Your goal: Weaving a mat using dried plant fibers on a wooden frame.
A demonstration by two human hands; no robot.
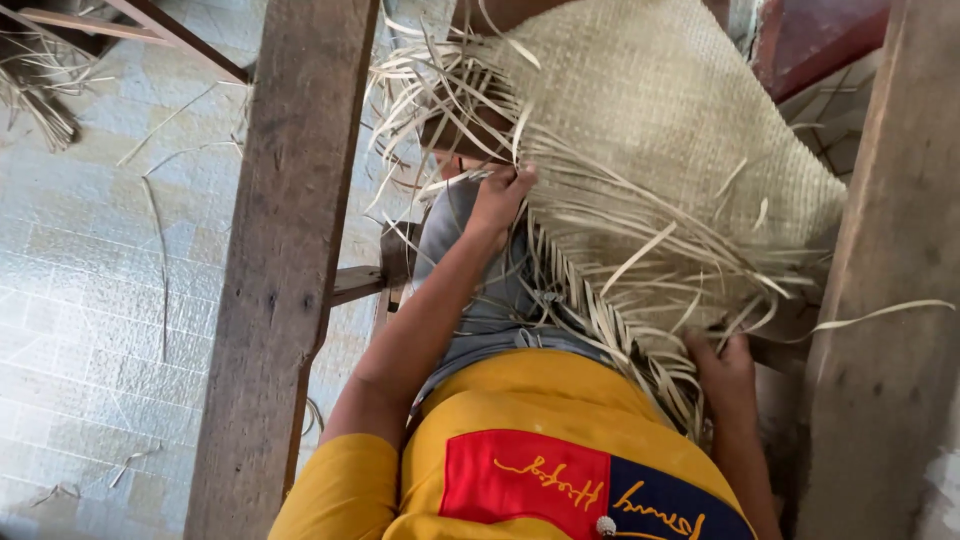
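Woven mat (pixel 680 110) is lying across the lap; the upper part is closely plaited, the near edge is left as loose strips (pixel 620 300). Left hand (pixel 500 200) grip is pinched narrowly on strips. Right hand (pixel 725 375) grip is buried among strips; closure cannot be told.

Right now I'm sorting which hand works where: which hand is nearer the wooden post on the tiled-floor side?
Left. The left hand grips strips at the woven mat's edge, beside the post; the right hand sits across the mat.
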